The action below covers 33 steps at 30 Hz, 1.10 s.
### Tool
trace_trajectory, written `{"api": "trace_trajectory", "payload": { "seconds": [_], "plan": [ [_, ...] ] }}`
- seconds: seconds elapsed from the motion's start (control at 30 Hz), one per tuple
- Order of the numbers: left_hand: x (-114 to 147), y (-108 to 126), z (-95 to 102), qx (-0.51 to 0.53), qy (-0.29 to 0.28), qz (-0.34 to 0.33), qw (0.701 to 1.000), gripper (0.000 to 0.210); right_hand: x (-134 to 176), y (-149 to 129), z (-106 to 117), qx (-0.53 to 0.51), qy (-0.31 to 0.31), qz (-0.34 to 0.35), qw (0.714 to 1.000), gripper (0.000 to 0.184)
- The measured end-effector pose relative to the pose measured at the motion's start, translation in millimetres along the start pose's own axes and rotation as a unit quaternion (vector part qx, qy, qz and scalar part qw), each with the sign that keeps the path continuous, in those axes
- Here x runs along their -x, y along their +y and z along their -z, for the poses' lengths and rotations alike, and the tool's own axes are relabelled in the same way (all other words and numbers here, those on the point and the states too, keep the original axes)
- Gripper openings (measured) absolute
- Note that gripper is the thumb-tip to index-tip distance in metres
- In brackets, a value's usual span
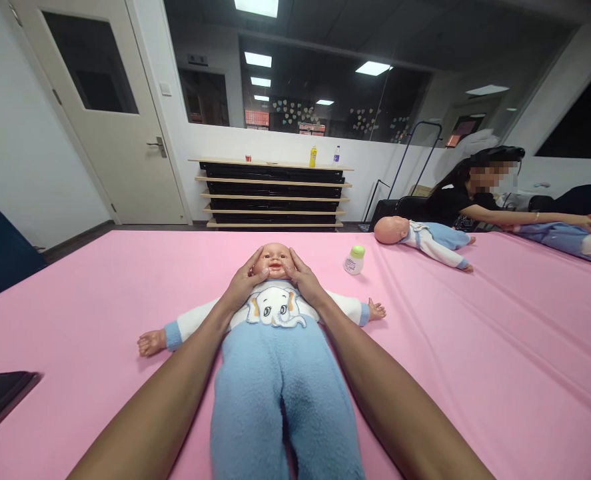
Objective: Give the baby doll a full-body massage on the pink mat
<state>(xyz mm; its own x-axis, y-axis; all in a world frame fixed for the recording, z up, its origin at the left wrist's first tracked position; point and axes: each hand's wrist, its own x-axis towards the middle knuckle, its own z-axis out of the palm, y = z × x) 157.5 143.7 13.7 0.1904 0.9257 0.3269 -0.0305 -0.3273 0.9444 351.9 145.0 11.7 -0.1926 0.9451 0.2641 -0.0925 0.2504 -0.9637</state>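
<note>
A baby doll [275,373] lies on its back, head away from me and arms spread to both sides. It wears a blue and white fleece outfit with an elephant face on the chest. My left hand [244,285] rests along the left side of its head, fingers stretched out and thumb on the cheek beside the mouth. On the other side my right hand [305,277] lies against the head in the same way, its thumb at the other cheek. Both hands are open and touch the face. The doll's eyes, nose and mouth show between them.
The pink-covered table [100,293] carries a small green-capped bottle [355,260], a second doll [425,239] and a dark flat object [0,397] at left. A co-worker [468,193] reaches over another doll [550,237] at right. Stacked boards [275,180] stand behind.
</note>
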Motion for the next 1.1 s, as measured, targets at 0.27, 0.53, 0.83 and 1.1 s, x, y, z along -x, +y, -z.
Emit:
{"api": "trace_trajectory", "payload": {
  "seconds": [0.27,0.53,0.83,1.1],
  "plan": [
    [2.1,3.5,-2.3,-0.025,0.01,0.003,1.0,0.084,6.6,-3.2,-0.3,0.066,0.011,0.015,0.998,0.095],
    [1.4,1.7,-2.3,-0.014,0.006,0.005,1.0,0.083,6.4,-5.8,-1.7,0.054,0.01,0.024,0.998,0.099],
    [-4.3,-11.2,-2.2,0.018,0.023,0.004,1.0,0.069,-0.4,3.2,-0.9,0.048,0.025,0.016,0.998,0.075],
    [4.1,3.5,-4.8,-0.046,0.006,0.004,0.999,0.098,6.8,0.5,-0.9,0.116,0.001,0.046,0.992,0.106]
  ]
}}
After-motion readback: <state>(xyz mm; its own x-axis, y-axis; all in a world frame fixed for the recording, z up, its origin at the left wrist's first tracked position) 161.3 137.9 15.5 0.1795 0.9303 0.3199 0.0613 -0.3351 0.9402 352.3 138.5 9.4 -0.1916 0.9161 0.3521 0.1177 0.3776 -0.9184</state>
